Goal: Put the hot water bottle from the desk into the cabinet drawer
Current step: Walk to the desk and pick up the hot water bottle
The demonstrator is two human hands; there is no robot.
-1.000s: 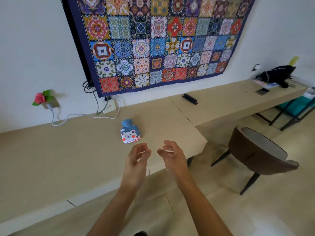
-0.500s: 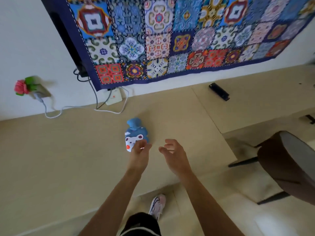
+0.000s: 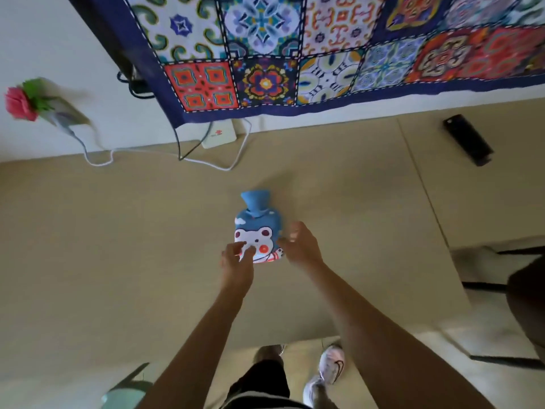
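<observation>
Blue fabric-covered hot water bottle [image 3: 257,228] lies flat on the beige counter [image 3: 118,231], approx. mid-surface, neck pointing toward the wall; cartoon bear face printed on its lower half. Left hand [image 3: 237,262] sits over the bottle's near-left corner, fingers [image 3: 246,251] curled and overlapping the bear print, prob. touching it, but not clamped round it. Right hand [image 3: 300,246] is just beside the bottle's right edge, fingers spread and loose, holding nothing; can't tell if the tips touch the cover. Both forearms reach in from the bottom of the view.

Behind the bottle, a white cable [image 3: 165,159] loops along the counter to a white box [image 3: 219,134] leaning at the wall, w/ a black cable next to it. Patterned patchwork cloth [image 3: 324,54] hangs on the wall above. Pink flower [image 3: 19,103] at far left, blurred. Black remote [image 3: 467,140] lies well apart on the counter section to the right. Below the counter edge: a white sneaker [image 3: 331,364] on the floor. Dark chair [image 3: 528,302] at right edge.
</observation>
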